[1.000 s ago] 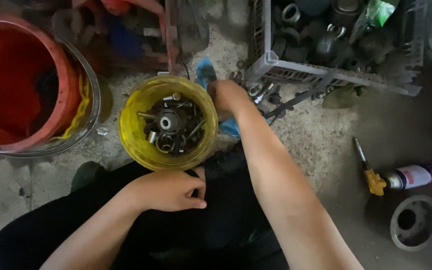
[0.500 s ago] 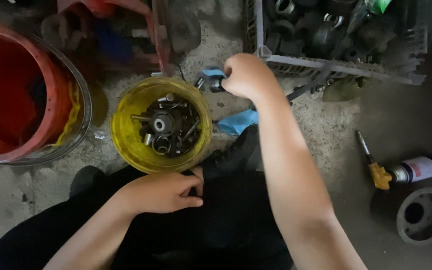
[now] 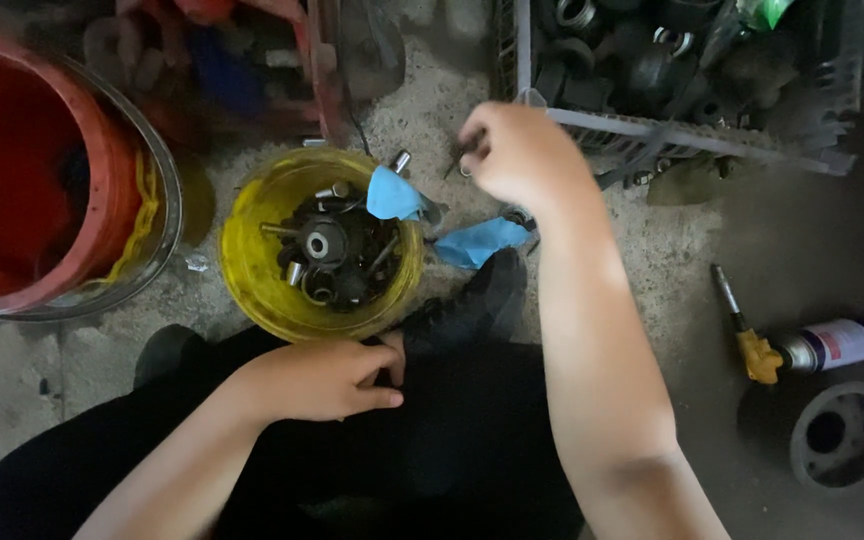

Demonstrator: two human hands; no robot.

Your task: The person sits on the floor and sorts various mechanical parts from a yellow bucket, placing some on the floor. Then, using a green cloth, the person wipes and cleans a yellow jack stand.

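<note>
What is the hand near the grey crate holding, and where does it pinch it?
The right hand pinches a small dark metal piece at its fingertips; which end cannot be told.

I see the right hand (image 3: 517, 150) raised just before the crate (image 3: 672, 130). The tub of metal parts (image 3: 317, 245) sits to its left; the left hand (image 3: 317, 378) rests nearer me, below the tub.

Yellow tub (image 3: 252, 280), centre left: glossy translucent plastic, filled with dull grey metal parts (image 3: 332, 255). Red bucket (image 3: 42, 180), upper left: smooth plastic inside a metal rim. Blue rag (image 3: 477, 240), centre: soft matt cloth. Crate (image 3: 672, 135), upper right: grey plastic lattice. Floor (image 3: 652, 250): rough, gritty concrete. Spray can (image 3: 837, 342), right: glossy metal.
</note>
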